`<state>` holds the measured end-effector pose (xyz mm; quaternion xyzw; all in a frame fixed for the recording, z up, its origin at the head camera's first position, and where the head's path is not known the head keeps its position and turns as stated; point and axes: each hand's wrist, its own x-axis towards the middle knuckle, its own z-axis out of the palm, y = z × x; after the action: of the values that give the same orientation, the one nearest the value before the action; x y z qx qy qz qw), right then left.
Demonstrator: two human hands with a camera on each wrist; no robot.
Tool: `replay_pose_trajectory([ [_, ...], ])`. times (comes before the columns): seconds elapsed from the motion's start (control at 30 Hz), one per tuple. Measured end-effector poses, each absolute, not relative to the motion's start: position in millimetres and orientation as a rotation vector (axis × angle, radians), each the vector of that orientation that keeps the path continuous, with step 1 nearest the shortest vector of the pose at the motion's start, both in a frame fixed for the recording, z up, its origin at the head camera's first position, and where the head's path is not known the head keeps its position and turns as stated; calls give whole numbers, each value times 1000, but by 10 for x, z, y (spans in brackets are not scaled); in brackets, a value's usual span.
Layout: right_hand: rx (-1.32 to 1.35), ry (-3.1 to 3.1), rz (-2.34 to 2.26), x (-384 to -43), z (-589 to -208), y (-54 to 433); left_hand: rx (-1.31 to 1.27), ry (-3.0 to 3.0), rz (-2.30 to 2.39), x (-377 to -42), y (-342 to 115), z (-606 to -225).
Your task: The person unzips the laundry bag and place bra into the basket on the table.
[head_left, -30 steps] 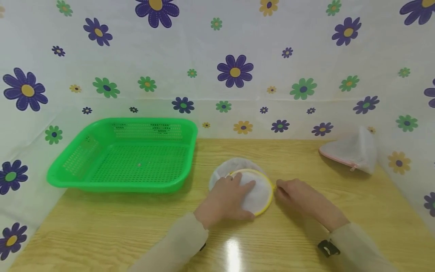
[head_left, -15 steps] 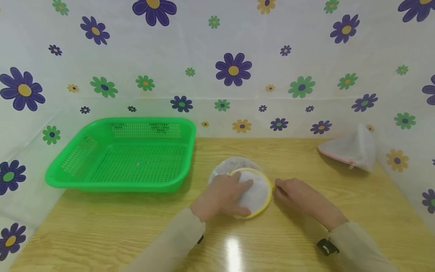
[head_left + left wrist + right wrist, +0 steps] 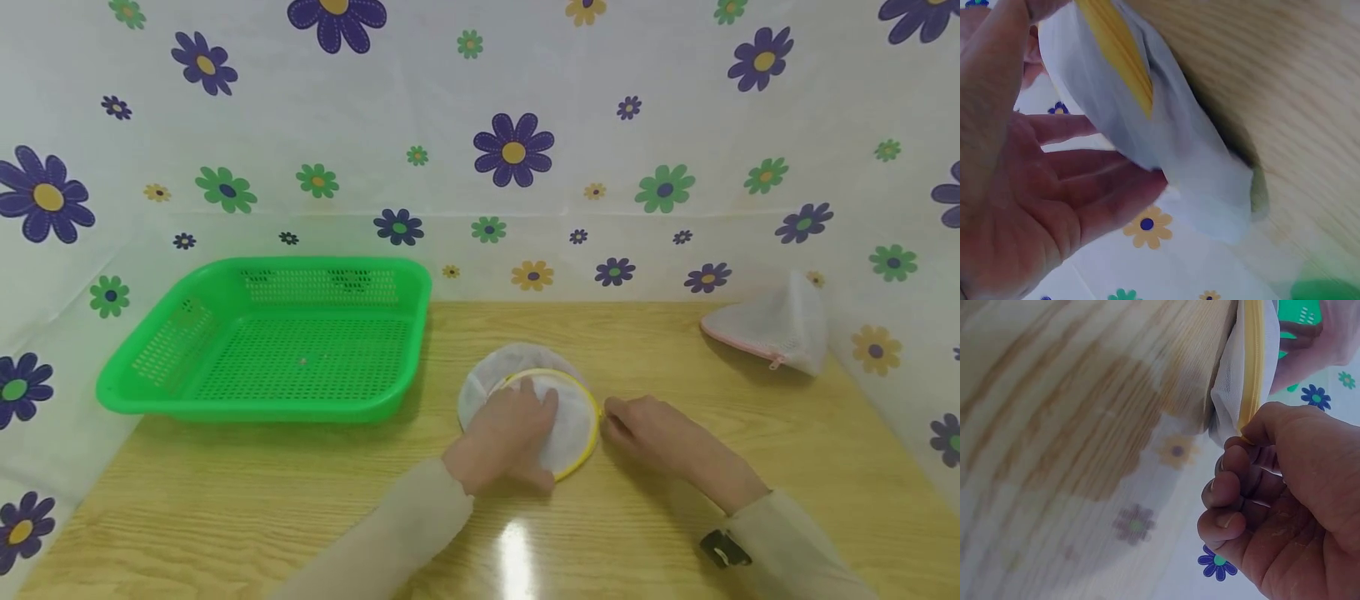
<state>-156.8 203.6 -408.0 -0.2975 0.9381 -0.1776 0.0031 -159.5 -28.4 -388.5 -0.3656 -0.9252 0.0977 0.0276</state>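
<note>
A white mesh laundry bag with a yellow zipper lies flat on the table in the head view; part of its body spreads out behind the zipper ring. Over its left side rests my left hand, the thumb at the near edge. In the left wrist view its extended fingers touch the white mesh. My right hand pinches the zipper's right end between thumb and forefinger. The right wrist view shows that pinch close to the yellow zipper; whatever small piece is between the fingertips is hidden.
To the left stands a green plastic basket with perforated walls. Another white mesh bag, with a pink zipper, sits at the back right. A flower-printed white sheet encloses the wooden table behind and at both sides.
My left hand has shifted slightly to the right on the bag, its fingers drawing closer together. The right hand keeps its pinch in nearly the same place.
</note>
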Motion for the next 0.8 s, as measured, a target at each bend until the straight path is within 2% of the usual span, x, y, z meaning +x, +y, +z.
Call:
replay_pose_trajectory([
  [0.8,-995,2963,-548,-1478,-4091,2030,-1011,-2816,476,-1538,-154,-3925],
])
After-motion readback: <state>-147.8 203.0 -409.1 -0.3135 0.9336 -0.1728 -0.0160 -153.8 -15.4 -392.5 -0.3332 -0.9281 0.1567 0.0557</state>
